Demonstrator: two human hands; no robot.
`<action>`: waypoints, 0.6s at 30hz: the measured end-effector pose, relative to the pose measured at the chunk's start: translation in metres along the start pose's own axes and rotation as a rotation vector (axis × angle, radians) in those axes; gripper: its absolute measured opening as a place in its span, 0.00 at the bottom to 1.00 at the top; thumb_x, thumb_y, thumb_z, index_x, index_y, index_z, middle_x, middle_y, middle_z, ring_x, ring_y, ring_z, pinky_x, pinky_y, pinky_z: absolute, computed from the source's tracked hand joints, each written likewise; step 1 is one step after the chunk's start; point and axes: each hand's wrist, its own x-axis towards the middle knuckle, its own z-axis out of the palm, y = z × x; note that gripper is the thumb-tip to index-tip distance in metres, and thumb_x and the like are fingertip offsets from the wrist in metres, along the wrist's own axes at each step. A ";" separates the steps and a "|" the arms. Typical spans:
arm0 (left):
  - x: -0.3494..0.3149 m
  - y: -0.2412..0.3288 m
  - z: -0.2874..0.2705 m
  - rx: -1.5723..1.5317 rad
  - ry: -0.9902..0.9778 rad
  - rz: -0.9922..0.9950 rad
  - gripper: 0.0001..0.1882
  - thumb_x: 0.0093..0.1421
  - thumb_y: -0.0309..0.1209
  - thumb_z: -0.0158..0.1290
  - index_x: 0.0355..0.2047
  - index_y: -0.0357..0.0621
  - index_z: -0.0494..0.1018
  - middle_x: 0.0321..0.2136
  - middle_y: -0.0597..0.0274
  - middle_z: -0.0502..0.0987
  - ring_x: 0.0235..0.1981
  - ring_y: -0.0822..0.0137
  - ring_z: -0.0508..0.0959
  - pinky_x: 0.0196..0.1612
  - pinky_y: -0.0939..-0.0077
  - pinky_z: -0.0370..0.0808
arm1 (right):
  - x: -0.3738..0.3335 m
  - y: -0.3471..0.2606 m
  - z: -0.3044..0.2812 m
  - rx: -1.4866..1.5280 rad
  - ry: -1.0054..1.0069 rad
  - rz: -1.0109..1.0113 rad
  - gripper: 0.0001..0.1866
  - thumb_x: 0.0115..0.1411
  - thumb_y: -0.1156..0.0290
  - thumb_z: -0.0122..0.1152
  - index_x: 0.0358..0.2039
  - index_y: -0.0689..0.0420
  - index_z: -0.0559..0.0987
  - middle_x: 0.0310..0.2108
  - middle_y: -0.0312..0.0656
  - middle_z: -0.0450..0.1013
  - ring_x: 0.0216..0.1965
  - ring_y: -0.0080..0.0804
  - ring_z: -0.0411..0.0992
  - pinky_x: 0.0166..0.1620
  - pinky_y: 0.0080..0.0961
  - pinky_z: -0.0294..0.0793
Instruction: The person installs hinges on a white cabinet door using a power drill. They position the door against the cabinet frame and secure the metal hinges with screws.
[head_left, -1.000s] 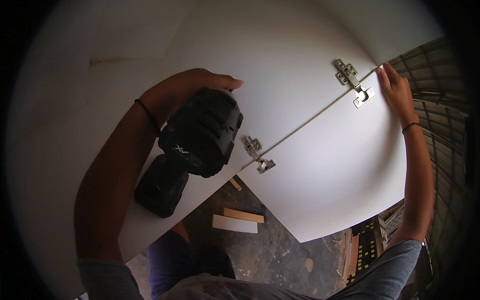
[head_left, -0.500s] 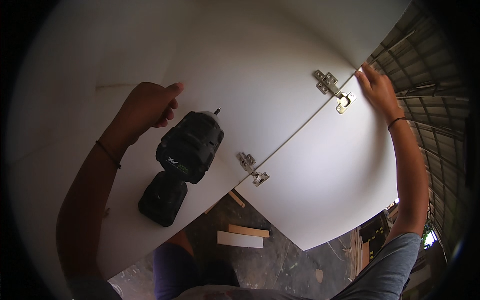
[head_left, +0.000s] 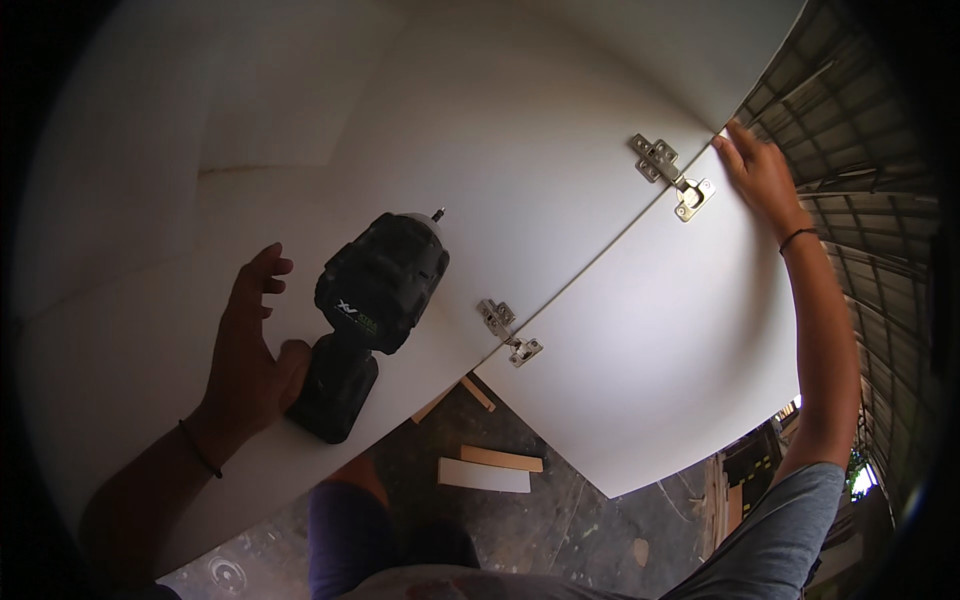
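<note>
Black cordless drill (head_left: 382, 285) stands on flat white board (head_left: 540, 200), left hand (head_left: 243, 370) spread beside it, right hand (head_left: 765, 182) clamped on edge of hinged white panel (head_left: 650, 350).

Unclear whether the thumb (head_left: 292, 368) of the left hand (head_left: 243, 370) touches the black drill (head_left: 380, 290) or merely overlaps it; some fingers of the right hand (head_left: 765, 185) hidden around the white panel (head_left: 660, 330); left forearm (head_left: 145, 505) fading into darkness.
</note>
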 end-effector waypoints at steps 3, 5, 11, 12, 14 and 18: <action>-0.004 -0.007 0.020 -0.049 -0.043 0.062 0.40 0.41 0.19 0.45 0.59 0.38 0.50 0.52 0.50 0.61 0.55 0.58 0.61 0.59 0.65 0.56 | 0.000 0.000 -0.001 -0.028 -0.046 0.005 0.23 0.60 0.55 0.51 0.49 0.57 0.73 0.30 0.56 0.74 0.35 0.51 0.74 0.40 0.37 0.72; 0.002 -0.008 0.023 -0.155 -0.039 0.174 0.39 0.42 0.18 0.45 0.58 0.35 0.50 0.53 0.48 0.61 0.59 0.56 0.59 0.61 0.65 0.54 | -0.001 -0.006 -0.004 -0.028 -0.063 0.013 0.23 0.60 0.55 0.51 0.49 0.57 0.72 0.30 0.55 0.74 0.35 0.51 0.74 0.41 0.37 0.71; -0.013 0.025 0.040 -0.338 -0.167 0.096 0.35 0.48 0.22 0.51 0.57 0.34 0.52 0.49 0.48 0.62 0.52 0.60 0.66 0.52 0.69 0.65 | -0.002 0.003 0.000 0.002 -0.050 -0.009 0.23 0.60 0.54 0.50 0.49 0.57 0.72 0.31 0.54 0.75 0.36 0.52 0.73 0.41 0.38 0.71; -0.009 0.026 0.044 -0.331 -0.129 0.129 0.35 0.48 0.23 0.54 0.56 0.34 0.52 0.48 0.48 0.63 0.51 0.61 0.66 0.50 0.69 0.67 | -0.001 0.005 0.001 -0.004 -0.038 -0.019 0.23 0.60 0.54 0.50 0.49 0.58 0.72 0.31 0.54 0.75 0.36 0.52 0.73 0.41 0.38 0.71; -0.005 0.031 0.050 -0.356 -0.130 0.031 0.35 0.48 0.26 0.58 0.55 0.36 0.54 0.47 0.50 0.64 0.49 0.62 0.68 0.50 0.71 0.67 | 0.001 0.011 0.005 -0.003 -0.032 -0.019 0.24 0.60 0.53 0.50 0.49 0.58 0.72 0.31 0.55 0.75 0.36 0.52 0.73 0.41 0.38 0.71; 0.008 0.041 0.058 -0.285 -0.081 -0.103 0.21 0.50 0.25 0.58 0.44 0.36 0.66 0.32 0.57 0.73 0.34 0.69 0.75 0.38 0.74 0.71 | 0.000 0.007 0.005 -0.018 -0.022 -0.017 0.24 0.60 0.53 0.49 0.48 0.58 0.73 0.31 0.54 0.75 0.36 0.51 0.74 0.41 0.37 0.71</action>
